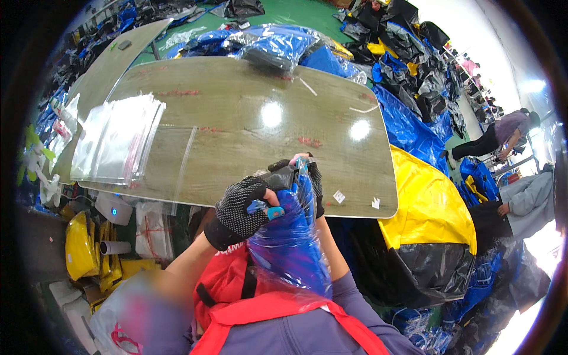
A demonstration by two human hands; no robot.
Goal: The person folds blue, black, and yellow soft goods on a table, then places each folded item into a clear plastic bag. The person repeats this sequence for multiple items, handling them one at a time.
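A clear plastic bag with a folded blue sheet-like item inside is held upright against my front, at the near edge of the table. My left hand, in a black dotted glove with bare fingertips, is closed on the bag's upper left side. At the top right, my right hand, gloved alike, grips the bag's mouth; part of its fingers is hidden behind the plastic. A dark grey part of the contents shows between the hands.
A stack of clear bags lies on the table at left. Blue bagged goods edge its far side. Yellow and black covers heap at right. Below left are a white box and yellow pieces. Another person bends at far right.
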